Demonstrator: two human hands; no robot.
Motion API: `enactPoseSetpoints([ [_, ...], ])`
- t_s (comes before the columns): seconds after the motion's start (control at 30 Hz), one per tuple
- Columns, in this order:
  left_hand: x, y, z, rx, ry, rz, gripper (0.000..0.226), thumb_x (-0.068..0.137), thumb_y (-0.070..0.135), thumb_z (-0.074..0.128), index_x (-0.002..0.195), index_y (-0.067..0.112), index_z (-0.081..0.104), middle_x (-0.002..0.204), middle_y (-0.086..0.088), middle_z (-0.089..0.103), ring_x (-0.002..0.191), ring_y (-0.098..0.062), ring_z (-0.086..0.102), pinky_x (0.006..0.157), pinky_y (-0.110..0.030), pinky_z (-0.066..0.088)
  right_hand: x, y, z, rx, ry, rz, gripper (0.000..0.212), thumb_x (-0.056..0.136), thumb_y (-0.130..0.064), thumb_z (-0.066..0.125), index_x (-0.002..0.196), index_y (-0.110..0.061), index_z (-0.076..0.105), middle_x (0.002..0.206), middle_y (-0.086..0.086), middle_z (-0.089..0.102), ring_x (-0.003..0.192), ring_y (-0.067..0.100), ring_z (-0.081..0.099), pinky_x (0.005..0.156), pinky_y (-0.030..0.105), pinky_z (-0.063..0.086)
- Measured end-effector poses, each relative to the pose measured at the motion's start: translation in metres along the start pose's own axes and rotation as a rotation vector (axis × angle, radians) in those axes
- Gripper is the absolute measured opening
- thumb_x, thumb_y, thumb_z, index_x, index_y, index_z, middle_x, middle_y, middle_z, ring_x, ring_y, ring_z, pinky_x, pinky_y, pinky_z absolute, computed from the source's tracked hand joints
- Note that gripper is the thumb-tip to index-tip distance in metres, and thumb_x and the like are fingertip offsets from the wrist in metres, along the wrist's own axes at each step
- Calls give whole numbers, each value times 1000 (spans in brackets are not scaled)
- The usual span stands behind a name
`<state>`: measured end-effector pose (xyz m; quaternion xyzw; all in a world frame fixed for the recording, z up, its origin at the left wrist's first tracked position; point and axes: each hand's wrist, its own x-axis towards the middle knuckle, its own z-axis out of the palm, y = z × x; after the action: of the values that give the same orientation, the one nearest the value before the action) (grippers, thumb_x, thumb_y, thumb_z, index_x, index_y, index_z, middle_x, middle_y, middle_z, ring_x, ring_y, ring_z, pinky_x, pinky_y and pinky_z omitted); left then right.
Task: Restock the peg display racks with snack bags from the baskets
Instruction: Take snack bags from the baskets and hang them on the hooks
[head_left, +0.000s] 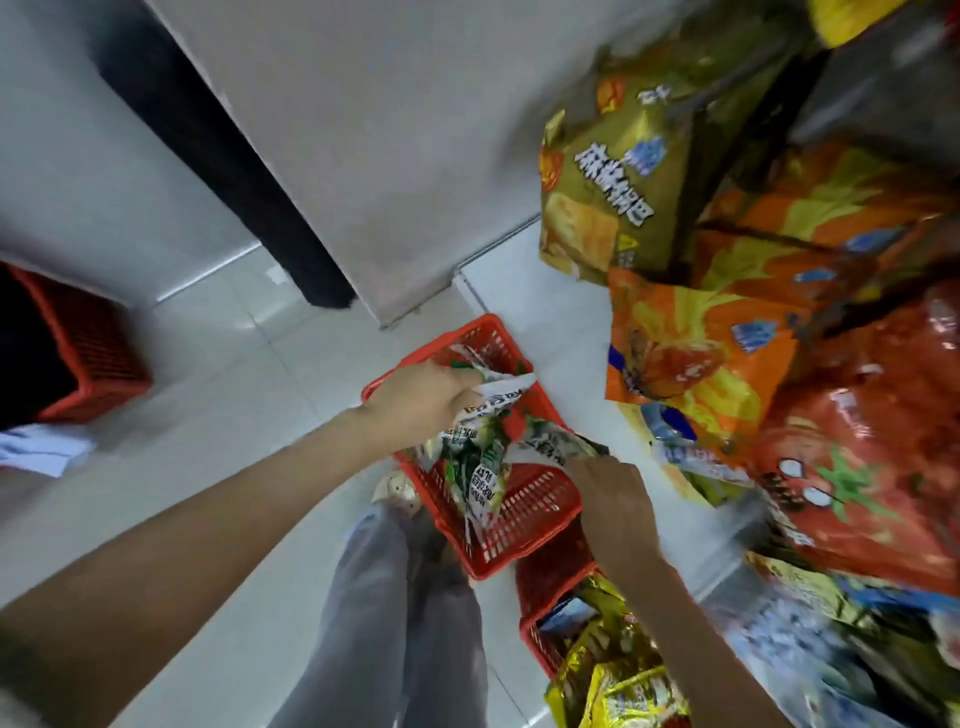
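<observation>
Gripping a bunch of green bags (475, 467) in my left hand (421, 400), fingers curled round their top edges. The bunch dangles over the basket (524, 519), and the lower ends look to be inside it. My right hand (613, 499) pinches a loose bag (556, 447) by its corner, just beside the bunch at the basket's right rim.

Risks, as I judge them:
- The bunch is held by the tops only, so a slack finger could drop 1 into the basket or onto the floor (208, 415).
- The bags overlap. Pulling the loose bag away could snag the bunch and drag others out, or tear a hang hole.
- My shoe (397, 491) is just beside the basket's left wall, so a step could kick it.
- The hung bags (701, 353) crowd in close on my right, and lifting my load could knock 1 off.

Counts:
- Hands: 2, both holding.
- Baskets: 3, all red. 1 is under my hands, the 2nd basket (545, 639) is near my right forearm, and the 3rd basket (93, 358) is well apart on the left.
- Green bags: at least 4 in the bunch plus the 1 loose bag. They overlap and blur too much for an exact number.
- Hung bags: 1 olive bag (608, 192), at least 2 orange, 1 red bag (857, 441). More hang lower down, too blurred to count.
- Yellow bags (613, 691) in the 2nd basket: several, number unclear.
</observation>
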<state>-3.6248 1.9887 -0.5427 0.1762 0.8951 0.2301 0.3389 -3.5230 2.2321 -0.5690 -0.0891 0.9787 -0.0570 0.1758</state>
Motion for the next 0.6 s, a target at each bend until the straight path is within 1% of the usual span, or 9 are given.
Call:
enactPoseSetpoints([
  [0.07, -20, 25, -42, -218, -20, 4, 27, 103, 24, 42, 118, 10, 59, 110, -6, 67, 97, -23, 60, 75, -29, 41, -9, -18, -47, -23, 193, -243, 33, 72, -17, 43, 90, -12, 69, 83, 5, 67, 77, 25, 61, 78, 32, 37],
  [0.1, -25, 32, -61, -283, -41, 14, 22, 103, 21, 42, 113, 12, 59, 109, -3, 65, 98, -20, 58, 77, -27, 41, -12, -28, -75, -30, 269, -340, 28, 74, -15, 48, 94, -13, 67, 85, 4, 66, 82, 22, 57, 82, 32, 37],
  [0.13, -38, 44, -86, -314, -78, 37, 14, 102, 19, 43, 99, 16, 57, 101, -3, 64, 93, -20, 57, 76, -28, 40, -15, -38, -98, -49, 335, -398, 23, 76, -11, 53, 96, -15, 64, 85, 2, 65, 84, 20, 53, 85, 33, 37],
  [0.17, -46, 53, -105, -304, -98, 84, 17, 102, 17, 45, 86, 20, 50, 88, -1, 61, 84, -18, 54, 72, -28, 40, -18, -48, -120, -61, 386, -432, 22, 77, -7, 56, 96, -16, 64, 83, 1, 63, 83, 19, 51, 88, 33, 37],
  [0.23, -64, 80, -147, -252, -130, 143, 23, 100, 15, 47, 78, 17, 42, 69, 7, 45, 68, -11, 42, 61, -26, 37, -25, -67, -167, -59, 493, -486, 23, 80, 1, 53, 95, -13, 63, 78, 1, 59, 79, 20, 51, 88, 34, 37],
  [0.3, -83, 107, -185, -199, -149, 201, 12, 98, 17, 52, 89, 9, 49, 68, 9, 42, 64, -7, 40, 55, -19, 35, -29, -83, -211, -47, 618, -496, 28, 81, 7, 54, 104, -9, 58, 78, 4, 58, 78, 20, 48, 86, 34, 36],
  [0.43, -121, 154, -234, -196, -112, 347, 19, 94, 18, 61, 90, -1, 59, 60, 8, 43, 53, -4, 36, 53, -25, 30, -41, -104, -283, 13, 673, -388, 52, 77, 2, 66, 125, -2, 46, 76, 4, 58, 78, 19, 39, 79, 30, 31],
  [0.53, -150, 189, -255, -214, -100, 411, 12, 92, 18, 63, 88, 8, 65, 68, -1, 49, 63, -12, 40, 56, -28, 33, -54, -109, -318, 168, 618, -246, 54, 85, -4, 60, 136, -8, 43, 85, 4, 64, 82, 22, 47, 75, 23, 23],
  [0.6, -164, 209, -261, -236, -89, 449, 10, 90, 27, 64, 84, 20, 66, 74, -9, 56, 71, -16, 45, 65, -31, 37, -66, -108, -336, 141, 685, -220, 46, 89, -13, 51, 134, -10, 44, 85, 6, 65, 82, 20, 48, 76, 25, 26],
])
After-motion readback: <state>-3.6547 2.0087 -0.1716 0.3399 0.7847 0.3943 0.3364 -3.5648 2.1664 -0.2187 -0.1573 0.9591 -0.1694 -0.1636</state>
